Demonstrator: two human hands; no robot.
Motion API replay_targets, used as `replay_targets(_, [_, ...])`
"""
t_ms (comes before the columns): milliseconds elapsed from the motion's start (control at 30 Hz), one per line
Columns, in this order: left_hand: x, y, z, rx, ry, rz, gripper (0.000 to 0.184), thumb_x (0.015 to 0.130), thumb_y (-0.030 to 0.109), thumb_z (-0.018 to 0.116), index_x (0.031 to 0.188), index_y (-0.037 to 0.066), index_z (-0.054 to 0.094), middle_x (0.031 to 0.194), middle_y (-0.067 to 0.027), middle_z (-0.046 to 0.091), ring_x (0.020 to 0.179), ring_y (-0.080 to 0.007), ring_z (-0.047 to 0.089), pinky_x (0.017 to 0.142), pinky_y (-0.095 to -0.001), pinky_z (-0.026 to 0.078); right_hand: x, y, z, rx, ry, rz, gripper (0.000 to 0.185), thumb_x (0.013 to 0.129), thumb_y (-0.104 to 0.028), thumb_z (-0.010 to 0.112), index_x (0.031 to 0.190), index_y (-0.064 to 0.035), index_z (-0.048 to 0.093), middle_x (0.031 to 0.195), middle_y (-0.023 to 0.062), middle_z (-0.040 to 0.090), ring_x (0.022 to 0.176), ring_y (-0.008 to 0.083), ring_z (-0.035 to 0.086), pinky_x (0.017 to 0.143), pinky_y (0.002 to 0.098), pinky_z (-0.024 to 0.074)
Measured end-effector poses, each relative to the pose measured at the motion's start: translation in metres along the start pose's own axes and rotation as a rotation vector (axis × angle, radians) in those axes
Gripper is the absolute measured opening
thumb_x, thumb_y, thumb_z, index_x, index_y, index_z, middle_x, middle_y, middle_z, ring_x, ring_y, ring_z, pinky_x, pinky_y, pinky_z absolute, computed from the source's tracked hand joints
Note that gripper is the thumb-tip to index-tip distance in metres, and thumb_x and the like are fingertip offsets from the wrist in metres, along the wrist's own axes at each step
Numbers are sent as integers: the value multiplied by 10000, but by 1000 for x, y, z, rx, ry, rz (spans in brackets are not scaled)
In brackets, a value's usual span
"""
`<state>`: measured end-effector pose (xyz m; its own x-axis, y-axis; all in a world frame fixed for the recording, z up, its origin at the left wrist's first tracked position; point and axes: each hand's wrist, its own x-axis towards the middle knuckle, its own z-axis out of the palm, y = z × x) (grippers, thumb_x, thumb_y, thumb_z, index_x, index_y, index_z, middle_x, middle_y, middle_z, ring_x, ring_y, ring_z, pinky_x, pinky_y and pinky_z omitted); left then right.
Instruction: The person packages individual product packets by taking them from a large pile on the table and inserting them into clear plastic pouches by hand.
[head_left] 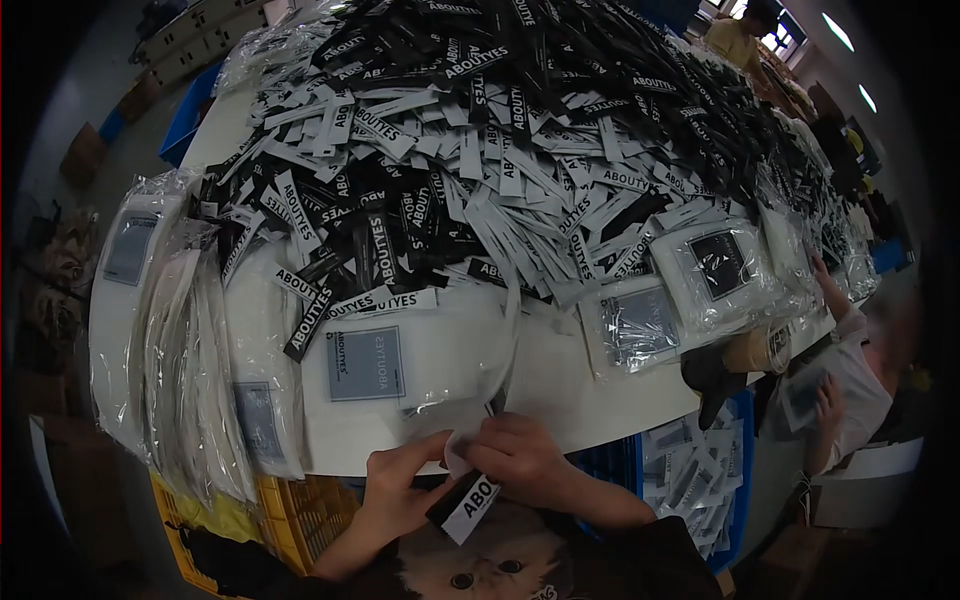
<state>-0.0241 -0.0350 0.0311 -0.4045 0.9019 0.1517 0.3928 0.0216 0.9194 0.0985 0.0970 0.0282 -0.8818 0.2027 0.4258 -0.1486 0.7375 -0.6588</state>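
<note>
In front of my chest, near the table's front edge, both my hands meet. My right hand (520, 462) is closed, its fingers bent over a black-and-white strip printed ABO (472, 512) that hangs below them. My left hand (402, 485) pinches at the strip's left side, by a small pale flap (456, 456). Exactly what each fingertip grips is partly hidden. Just beyond my hands lies a flat white plastic bag (450, 345) with a grey printed square. A translucent band (514, 320) curves up from near my right hand.
A large heap of black and white ABOUTYES strips (500, 150) covers the table. Clear-wrapped packs stand at left (185, 340) and right (715, 270). Below are a yellow crate (290, 515) and a blue bin (742, 470). A cup (765, 350) stands near another person's hands (828, 400).
</note>
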Motion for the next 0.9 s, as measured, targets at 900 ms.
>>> replay_targets(900, [-13,5,16,315,348,294,196,584,-35,658,777,-25,626,804,-130,584,645,-289,575,553,-345,473,-5,-22,5,51,466,130,414,620,-13,627,1025,58,578,833,141,623,607,161,559,543,246,440])
